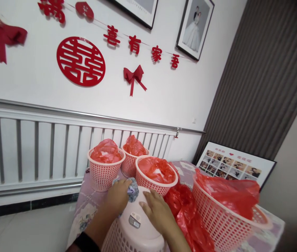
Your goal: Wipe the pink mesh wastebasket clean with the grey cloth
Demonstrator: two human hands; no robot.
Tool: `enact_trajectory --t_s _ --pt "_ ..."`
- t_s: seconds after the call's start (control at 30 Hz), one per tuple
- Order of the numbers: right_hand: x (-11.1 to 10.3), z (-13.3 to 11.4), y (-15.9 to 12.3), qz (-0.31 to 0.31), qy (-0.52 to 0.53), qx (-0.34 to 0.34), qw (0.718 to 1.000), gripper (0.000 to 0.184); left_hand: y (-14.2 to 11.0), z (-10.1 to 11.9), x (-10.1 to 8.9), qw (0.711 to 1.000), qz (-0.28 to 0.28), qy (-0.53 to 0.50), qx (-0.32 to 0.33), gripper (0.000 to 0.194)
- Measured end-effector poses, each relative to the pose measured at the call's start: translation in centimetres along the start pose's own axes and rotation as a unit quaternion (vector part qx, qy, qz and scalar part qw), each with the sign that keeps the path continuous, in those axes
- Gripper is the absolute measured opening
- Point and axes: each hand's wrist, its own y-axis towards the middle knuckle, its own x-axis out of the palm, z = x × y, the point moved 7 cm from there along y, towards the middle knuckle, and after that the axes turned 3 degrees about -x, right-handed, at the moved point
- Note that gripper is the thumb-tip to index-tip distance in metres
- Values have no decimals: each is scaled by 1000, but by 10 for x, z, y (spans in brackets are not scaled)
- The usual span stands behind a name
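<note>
Head view. Your left hand [117, 196] is curled round a crumpled grey cloth [133, 191] at the edge of an upturned pink basket [144, 235]. Your right hand [157, 210] lies on the far right side of that basket's solid base, fingers extended and gripping nothing. Hands apart, the cloth and part of the base between them. The basket is nearest you, base up, a small grey label [135, 221] on it; lower part cut off by the frame, so you cannot tell how it rests.

Beyond, on the floral tablecloth [94, 200]: a left basket [103, 177], a back basket [129, 166] and a middle basket [148, 184], all upright, with red plastic in their mouths. To the right, a large basket [222, 224], likewise filled. Loose red plastic [187, 220] lies between it and the upturned one. A photo board [223, 166] leans behind.
</note>
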Motion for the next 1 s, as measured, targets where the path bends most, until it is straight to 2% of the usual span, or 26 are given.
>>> enact_trajectory --t_s 0.13,0.27,0.37,0.47,0.57,0.67,0.73,0.87,1.0 --pt "-1 -3 -1 -8 9 -3 1000 61 -34 -4 -4 999 0 53 0 65" --pt "-2 -4 0 -6 2 -8 1000 60 -70 -16 -2 996 9 79 -30 66" --pt "-2 -4 0 -4 1 -12 1000 59 -93 -32 7 995 -17 91 -41 68" --pt "-2 -4 0 -1 0 -8 1000 59 -110 -45 21 994 -68 86 -13 64" --pt "-2 -4 -1 1 -1 -9 1000 59 -117 -47 24 997 -60 58 -7 62" --pt "-1 -4 -1 0 -3 -12 1000 58 -108 -34 15 997 -21 65 -34 73" --pt "-1 -5 -2 5 -3 -16 1000 57 -94 -18 9 996 -22 78 -44 78" --pt "-3 -4 -2 17 0 -21 1000 53 -51 8 -3 997 -22 72 -13 67" --pt "-3 -3 -1 17 1 -16 1000 52 -5 15 -4 999 -28 40 6 53"
